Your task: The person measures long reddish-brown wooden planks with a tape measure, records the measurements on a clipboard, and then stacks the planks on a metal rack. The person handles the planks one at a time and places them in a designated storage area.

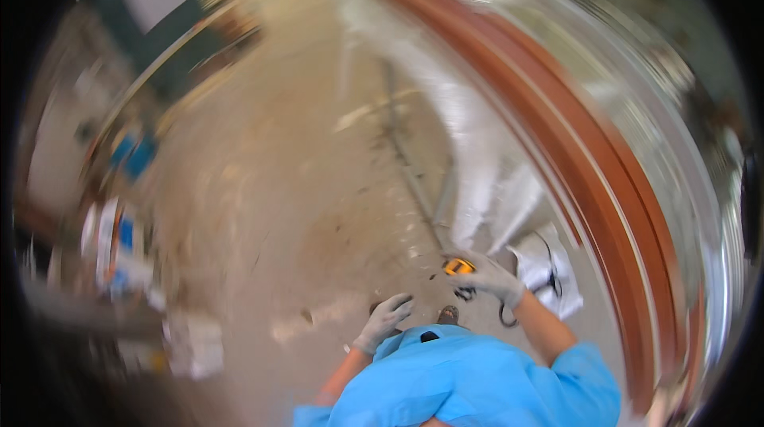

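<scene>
One yellow tape measure [459, 266] sits in the curled fingers of the gloved right hand [491, 278] | left hand [384, 322] near, fingers loosely extended | floor [270, 196] stretches wide ahead | long reddish-brown bars [598, 224] edge the right side

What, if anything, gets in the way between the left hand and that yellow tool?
Nothing visible does. The left hand is apart from the yellow tool, and only floor shows between them in this view. The right hand holds the tool from its right side.
</scene>
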